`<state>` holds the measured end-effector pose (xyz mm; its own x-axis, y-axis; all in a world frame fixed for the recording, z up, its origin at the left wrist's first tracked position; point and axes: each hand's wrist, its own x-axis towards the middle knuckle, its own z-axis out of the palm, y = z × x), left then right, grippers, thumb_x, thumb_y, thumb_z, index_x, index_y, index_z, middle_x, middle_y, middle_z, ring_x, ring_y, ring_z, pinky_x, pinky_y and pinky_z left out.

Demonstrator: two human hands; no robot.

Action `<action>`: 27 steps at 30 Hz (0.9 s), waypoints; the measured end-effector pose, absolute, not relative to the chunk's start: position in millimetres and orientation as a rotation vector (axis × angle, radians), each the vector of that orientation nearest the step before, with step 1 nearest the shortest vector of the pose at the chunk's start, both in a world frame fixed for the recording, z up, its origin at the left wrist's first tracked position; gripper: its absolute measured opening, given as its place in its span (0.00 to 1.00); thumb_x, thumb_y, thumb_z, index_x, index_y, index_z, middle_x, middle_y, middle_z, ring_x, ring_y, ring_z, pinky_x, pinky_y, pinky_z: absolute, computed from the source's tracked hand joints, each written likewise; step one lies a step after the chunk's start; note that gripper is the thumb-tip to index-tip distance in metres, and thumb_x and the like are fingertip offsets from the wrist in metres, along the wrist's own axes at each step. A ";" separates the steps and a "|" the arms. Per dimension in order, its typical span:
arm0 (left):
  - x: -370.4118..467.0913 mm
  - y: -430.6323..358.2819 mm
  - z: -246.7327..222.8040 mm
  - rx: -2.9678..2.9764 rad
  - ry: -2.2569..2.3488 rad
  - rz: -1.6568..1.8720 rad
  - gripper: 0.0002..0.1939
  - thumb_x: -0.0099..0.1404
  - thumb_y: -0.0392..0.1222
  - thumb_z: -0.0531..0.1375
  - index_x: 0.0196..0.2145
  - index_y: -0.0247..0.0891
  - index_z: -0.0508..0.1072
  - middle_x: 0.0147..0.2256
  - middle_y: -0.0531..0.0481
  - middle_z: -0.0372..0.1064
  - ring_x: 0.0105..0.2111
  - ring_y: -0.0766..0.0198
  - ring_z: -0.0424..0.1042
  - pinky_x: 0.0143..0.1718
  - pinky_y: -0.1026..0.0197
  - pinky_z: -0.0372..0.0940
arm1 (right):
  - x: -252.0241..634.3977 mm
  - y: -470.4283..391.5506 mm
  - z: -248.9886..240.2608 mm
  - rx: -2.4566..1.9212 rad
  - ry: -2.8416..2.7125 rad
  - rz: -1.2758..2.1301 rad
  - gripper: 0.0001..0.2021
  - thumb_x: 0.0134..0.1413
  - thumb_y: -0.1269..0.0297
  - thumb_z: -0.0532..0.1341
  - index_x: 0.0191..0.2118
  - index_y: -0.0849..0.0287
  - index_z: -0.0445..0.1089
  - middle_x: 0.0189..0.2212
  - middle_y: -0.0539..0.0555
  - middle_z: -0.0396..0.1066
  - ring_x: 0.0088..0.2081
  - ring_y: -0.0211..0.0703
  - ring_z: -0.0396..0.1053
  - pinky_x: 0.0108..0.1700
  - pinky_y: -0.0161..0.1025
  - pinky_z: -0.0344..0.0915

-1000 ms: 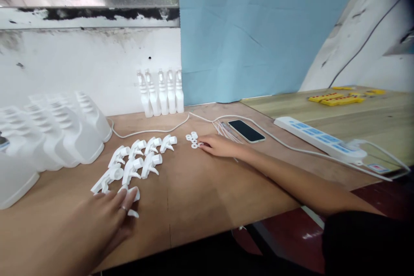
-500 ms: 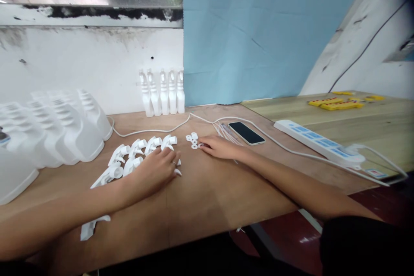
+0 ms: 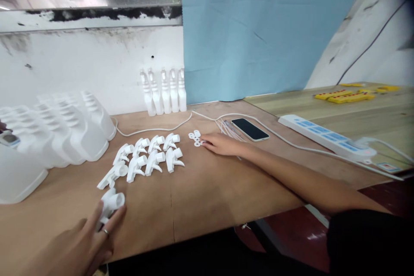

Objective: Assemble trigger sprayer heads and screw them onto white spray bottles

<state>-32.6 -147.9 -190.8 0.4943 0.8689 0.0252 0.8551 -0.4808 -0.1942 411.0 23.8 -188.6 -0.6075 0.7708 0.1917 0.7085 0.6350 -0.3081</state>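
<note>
My left hand (image 3: 87, 237), with a ring on one finger, grips a white trigger sprayer head (image 3: 112, 203) at the near left of the table. Beyond it, several more white sprayer heads (image 3: 154, 161) lie on their sides in two rough rows. My right hand (image 3: 221, 143) rests on the tabletop with thumb and forefinger pinched on a white washer (image 3: 202, 142), mostly covered by the fingertips. Beside those fingertips is a small group of white washers (image 3: 196, 133).
Large white bottles (image 3: 82, 133) crowd the left side; slim white bottles (image 3: 164, 95) stand against the wall. Thin white tubes (image 3: 228, 129), a phone (image 3: 250, 129) and a power strip (image 3: 326, 138) lie to the right. A white cable (image 3: 152, 130) crosses behind. Yellow pieces (image 3: 349, 96) lie far right.
My left hand has moved from the rows toward the near left and now holds the sprayer head lying there. My right hand stays by the washers. The view has shifted slightly.
</note>
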 end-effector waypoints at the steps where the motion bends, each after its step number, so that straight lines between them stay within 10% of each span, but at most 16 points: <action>1: -25.9 -149.4 -192.5 -2.571 -1.426 0.177 0.31 0.58 0.33 0.56 0.60 0.47 0.69 0.57 0.36 0.68 0.37 0.50 0.77 0.33 0.54 0.72 | 410.9 23.4 -188.3 -1.190 -2.552 0.283 0.08 0.64 0.65 0.54 0.43 0.58 0.70 0.39 0.58 0.75 0.38 0.47 0.71 0.40 0.37 0.59; 5: 25.1 -139.4 -173.5 -2.834 -0.959 0.165 0.36 0.54 0.40 0.64 0.61 0.51 0.66 0.58 0.40 0.67 0.44 0.45 0.76 0.40 0.53 0.72 | 410.5 22.2 -188.4 -1.212 -2.552 0.236 0.08 0.64 0.66 0.55 0.43 0.59 0.70 0.38 0.58 0.75 0.36 0.46 0.71 0.38 0.36 0.59; 15: 98.9 -70.7 -165.1 -3.318 -1.109 -0.449 0.08 0.70 0.46 0.55 0.43 0.41 0.63 0.36 0.50 0.72 0.33 0.59 0.72 0.34 0.60 0.64 | 388.6 7.5 -187.0 -0.931 -2.275 0.176 0.10 0.66 0.68 0.54 0.41 0.61 0.74 0.36 0.56 0.75 0.36 0.41 0.71 0.40 0.37 0.65; 27: 101.1 -65.3 -191.3 -3.350 -1.334 -0.981 0.23 0.68 0.43 0.58 0.56 0.44 0.52 0.38 0.53 0.76 0.33 0.63 0.75 0.37 0.61 0.66 | 337.3 -49.2 -189.4 -0.344 -2.259 0.030 0.11 0.62 0.75 0.58 0.48 0.62 0.72 0.41 0.59 0.76 0.42 0.39 0.73 0.45 0.36 0.71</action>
